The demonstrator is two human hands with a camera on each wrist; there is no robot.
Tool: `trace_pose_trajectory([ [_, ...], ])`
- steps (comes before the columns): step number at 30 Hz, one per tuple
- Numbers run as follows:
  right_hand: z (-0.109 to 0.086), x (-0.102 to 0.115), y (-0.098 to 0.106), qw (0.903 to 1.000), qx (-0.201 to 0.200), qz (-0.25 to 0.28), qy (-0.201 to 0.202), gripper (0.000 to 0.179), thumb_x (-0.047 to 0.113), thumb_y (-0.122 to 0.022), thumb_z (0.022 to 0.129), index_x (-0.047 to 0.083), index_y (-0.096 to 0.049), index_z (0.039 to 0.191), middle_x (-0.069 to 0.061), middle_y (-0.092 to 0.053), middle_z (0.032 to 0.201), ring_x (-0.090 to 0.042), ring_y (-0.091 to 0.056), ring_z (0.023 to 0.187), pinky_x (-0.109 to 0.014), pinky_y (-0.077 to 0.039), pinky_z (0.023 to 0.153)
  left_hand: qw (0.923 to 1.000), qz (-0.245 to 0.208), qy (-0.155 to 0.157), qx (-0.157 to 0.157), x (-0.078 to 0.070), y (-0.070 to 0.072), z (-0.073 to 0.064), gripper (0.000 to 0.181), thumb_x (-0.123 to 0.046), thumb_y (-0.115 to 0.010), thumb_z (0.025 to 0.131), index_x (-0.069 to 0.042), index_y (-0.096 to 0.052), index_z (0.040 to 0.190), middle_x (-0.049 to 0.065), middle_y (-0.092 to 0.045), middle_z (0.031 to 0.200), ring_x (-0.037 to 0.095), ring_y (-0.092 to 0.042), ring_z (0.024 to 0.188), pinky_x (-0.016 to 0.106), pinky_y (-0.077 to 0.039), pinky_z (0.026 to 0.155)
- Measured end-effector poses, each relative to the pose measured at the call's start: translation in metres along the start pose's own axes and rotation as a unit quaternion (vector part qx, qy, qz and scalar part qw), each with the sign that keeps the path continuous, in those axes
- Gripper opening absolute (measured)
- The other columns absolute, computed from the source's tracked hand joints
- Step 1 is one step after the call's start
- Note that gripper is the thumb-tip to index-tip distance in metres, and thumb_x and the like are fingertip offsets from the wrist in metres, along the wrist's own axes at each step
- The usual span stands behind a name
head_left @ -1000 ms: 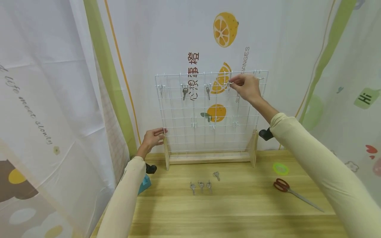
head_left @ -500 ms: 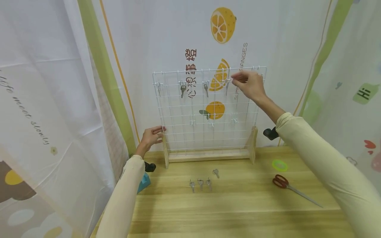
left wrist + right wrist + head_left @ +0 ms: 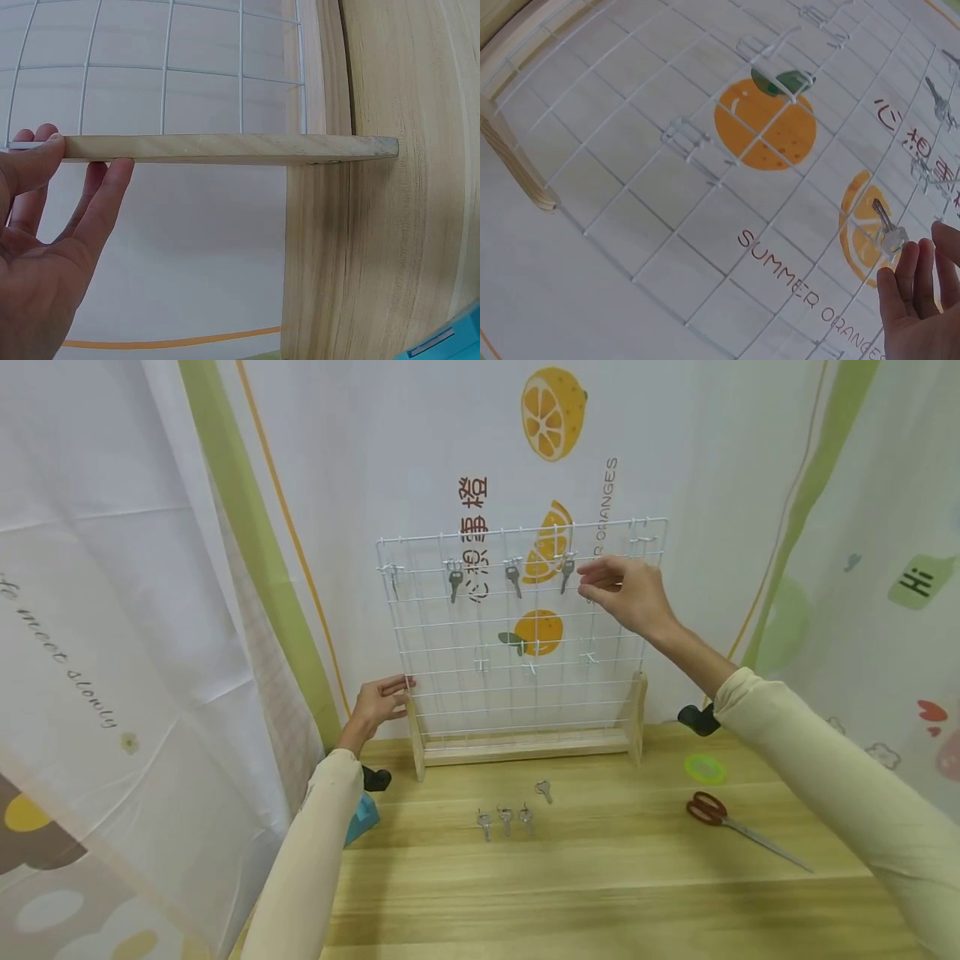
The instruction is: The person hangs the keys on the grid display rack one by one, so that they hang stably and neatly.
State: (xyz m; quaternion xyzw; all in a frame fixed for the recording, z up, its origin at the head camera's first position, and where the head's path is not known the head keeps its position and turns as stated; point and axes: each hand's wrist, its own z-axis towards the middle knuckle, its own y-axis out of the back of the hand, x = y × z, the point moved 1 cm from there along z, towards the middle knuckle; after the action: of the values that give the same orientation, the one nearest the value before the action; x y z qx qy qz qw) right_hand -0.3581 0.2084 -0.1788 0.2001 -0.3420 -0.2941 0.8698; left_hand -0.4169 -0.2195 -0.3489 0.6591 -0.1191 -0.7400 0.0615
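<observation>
A white wire grid rack (image 3: 522,533) with a wooden base stands upright on the table. At its left edge my left hand (image 3: 372,703) pinches the frame by the top of the wooden upright (image 3: 225,146), thumb in front and fingers behind. Several keys hang from hooks along its upper row. My right hand (image 3: 632,597) is just right of the rightmost hanging key (image 3: 567,575), fingers extended and holding nothing. The right wrist view shows that same key (image 3: 890,234) beside the fingertips. One hook (image 3: 642,539) at the upper right bears no key.
Three keys (image 3: 506,817) lie in a row on the table, with one more key (image 3: 544,790) behind them. Red-handled scissors (image 3: 708,810) and a yellow-green disc (image 3: 705,768) lie at right. A blue object (image 3: 363,818) sits by the left forearm. Curtains hang behind.
My right hand has let go of the key, which now hangs on its hook, and has drawn slightly away to the right. The left hand stays on the rack. The head view has shifted slightly.
</observation>
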Motion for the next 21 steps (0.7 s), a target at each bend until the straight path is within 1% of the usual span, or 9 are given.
trace_pose_trajectory([
  [4,-0.013,-0.003,-0.008,0.9997,0.024,0.006,0.006,0.029,0.004,-0.076,0.096,-0.002,-0.072,0.124,-0.02,-0.076,0.112,-0.034,-0.074,0.101,-0.008,-0.055,0.081,1.0,-0.001,0.0,-0.001,0.0,0.0,-0.001,0.05,0.002,-0.058,0.104,-0.003,-0.05,0.153,0.014,-0.056,0.151,0.032,-0.051,0.141,0.043,-0.058,0.101],
  [9,-0.029,-0.009,-0.017,0.999,0.044,0.006,0.008,0.03,0.005,-0.077,0.094,-0.001,-0.072,0.124,-0.019,-0.076,0.11,-0.033,-0.075,0.099,-0.011,-0.057,0.081,1.0,0.004,0.002,-0.006,-0.001,-0.001,0.0,0.051,0.001,-0.059,0.104,-0.003,-0.049,0.154,0.013,-0.056,0.15,0.031,-0.051,0.141,0.04,-0.059,0.099],
  [13,-0.042,-0.016,-0.025,0.9982,0.059,0.003,0.01,0.031,0.005,-0.078,0.094,0.0,-0.073,0.123,-0.019,-0.076,0.109,-0.033,-0.075,0.097,-0.014,-0.059,0.08,1.0,0.003,0.003,-0.007,-0.001,-0.001,0.0,0.05,0.001,-0.059,0.104,-0.004,-0.05,0.153,0.013,-0.056,0.15,0.03,-0.052,0.14,0.041,-0.059,0.1],
  [14,-0.046,-0.017,-0.027,0.998,0.062,0.003,0.012,0.031,0.006,-0.078,0.094,0.0,-0.073,0.123,-0.019,-0.077,0.109,-0.032,-0.075,0.096,-0.016,-0.06,0.08,1.0,-0.002,0.007,-0.004,-0.005,-0.001,-0.002,0.051,0.002,-0.059,0.104,-0.002,-0.05,0.153,0.014,-0.056,0.15,0.031,-0.052,0.14,0.043,-0.058,0.101],
  [18,-0.058,-0.025,-0.036,0.9966,0.08,0.009,0.017,0.03,0.007,-0.078,0.095,-0.001,-0.072,0.123,-0.019,-0.076,0.108,-0.032,-0.075,0.096,-0.029,-0.064,0.083,0.9996,-0.018,0.018,0.01,-0.021,-0.002,-0.013,0.052,0.005,-0.057,0.103,0.002,-0.047,0.153,0.018,-0.053,0.152,0.034,-0.047,0.144,0.05,-0.052,0.108],
  [20,-0.064,-0.029,-0.041,0.9959,0.088,0.01,0.019,0.03,0.009,-0.077,0.096,-0.001,-0.072,0.123,-0.019,-0.076,0.108,-0.033,-0.075,0.095,-0.035,-0.064,0.084,0.9995,-0.021,0.021,0.015,-0.028,-0.002,-0.018,0.052,0.006,-0.056,0.103,0.005,-0.045,0.153,0.02,-0.051,0.152,0.035,-0.045,0.145,0.053,-0.05,0.109],
  [21,-0.067,-0.031,-0.044,0.9955,0.092,0.011,0.019,0.03,0.009,-0.077,0.096,-0.001,-0.072,0.124,-0.019,-0.076,0.108,-0.033,-0.075,0.095,-0.036,-0.064,0.084,0.9995,-0.021,0.02,0.015,-0.028,-0.002,-0.018,0.052,0.006,-0.056,0.103,0.005,-0.045,0.153,0.02,-0.051,0.152,0.035,-0.045,0.145,0.053,-0.05,0.109],
])
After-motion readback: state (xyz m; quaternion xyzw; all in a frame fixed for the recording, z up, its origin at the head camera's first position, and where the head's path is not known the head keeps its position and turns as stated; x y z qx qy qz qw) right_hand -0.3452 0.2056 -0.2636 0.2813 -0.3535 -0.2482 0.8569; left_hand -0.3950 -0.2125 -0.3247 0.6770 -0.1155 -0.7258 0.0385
